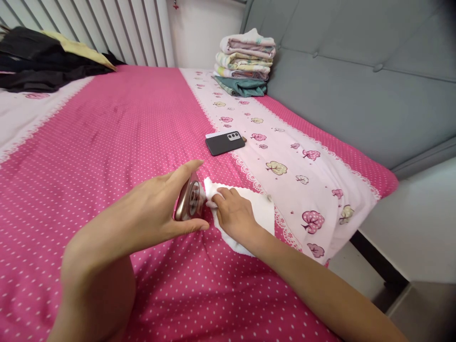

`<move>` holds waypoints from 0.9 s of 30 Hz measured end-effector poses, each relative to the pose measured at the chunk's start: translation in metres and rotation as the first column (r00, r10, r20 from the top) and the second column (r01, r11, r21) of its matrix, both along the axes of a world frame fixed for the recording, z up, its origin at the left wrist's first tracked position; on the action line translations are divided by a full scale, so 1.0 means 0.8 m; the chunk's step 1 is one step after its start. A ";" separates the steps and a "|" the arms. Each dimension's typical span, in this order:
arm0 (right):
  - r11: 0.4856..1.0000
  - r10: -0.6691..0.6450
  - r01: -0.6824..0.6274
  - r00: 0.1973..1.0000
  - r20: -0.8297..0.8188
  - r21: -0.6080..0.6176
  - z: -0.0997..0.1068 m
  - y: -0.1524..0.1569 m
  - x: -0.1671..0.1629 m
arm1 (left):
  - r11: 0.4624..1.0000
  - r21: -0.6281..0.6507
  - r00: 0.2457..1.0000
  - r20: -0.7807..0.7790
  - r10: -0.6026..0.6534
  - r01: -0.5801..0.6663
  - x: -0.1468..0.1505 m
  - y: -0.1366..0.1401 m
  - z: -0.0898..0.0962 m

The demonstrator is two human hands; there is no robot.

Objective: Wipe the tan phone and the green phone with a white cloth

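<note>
My left hand (pixel 167 204) grips a rose-gold smartphone (pixel 193 199) by its edges, thumb below and fingers above. The phone stands tilted on its side, and its back with a round camera ring faces right. Pinched in my right hand (pixel 235 211) is a bunched corner of a white cloth (pixel 264 211), close to the phone's back. Whether the cloth touches the phone I cannot tell. The rest of the cloth lies spread on the bed, partly under my right hand and wrist.
A dark phone (pixel 223 144) lies beyond my hands on the pink dotted bed sheet (pixel 142 109). Folded fabrics (pixel 245 57) are stacked by the grey headboard (pixel 338 61). Dark clothes (pixel 39 61) lie at the far left, near a white radiator (pixel 121 28). The bed's edge drops off at right.
</note>
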State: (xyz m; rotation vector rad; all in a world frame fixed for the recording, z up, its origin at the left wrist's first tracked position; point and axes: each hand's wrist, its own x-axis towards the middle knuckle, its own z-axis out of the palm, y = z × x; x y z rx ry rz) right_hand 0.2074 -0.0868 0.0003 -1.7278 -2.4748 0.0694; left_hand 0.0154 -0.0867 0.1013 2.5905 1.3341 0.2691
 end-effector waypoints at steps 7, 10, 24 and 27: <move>1.000 -0.004 0.004 1.000 0.003 -0.003 0.000 0.000 -0.001 | 1.000 -0.009 1.000 -0.006 0.004 -0.004 0.000 0.000 0.000; 1.000 -0.002 0.002 1.000 0.001 0.001 -0.002 0.000 -0.001 | 1.000 0.001 1.000 -0.008 0.003 -0.003 0.000 0.000 0.000; 1.000 0.001 -0.001 1.000 -0.006 0.002 -0.002 0.001 -0.001 | 1.000 -0.015 1.000 0.008 0.006 -0.006 -0.001 0.001 -0.003; 1.000 -0.002 0.002 1.000 -0.002 -0.004 -0.002 0.001 -0.001 | 1.000 -0.003 1.000 0.010 0.001 -0.001 -0.002 0.000 -0.003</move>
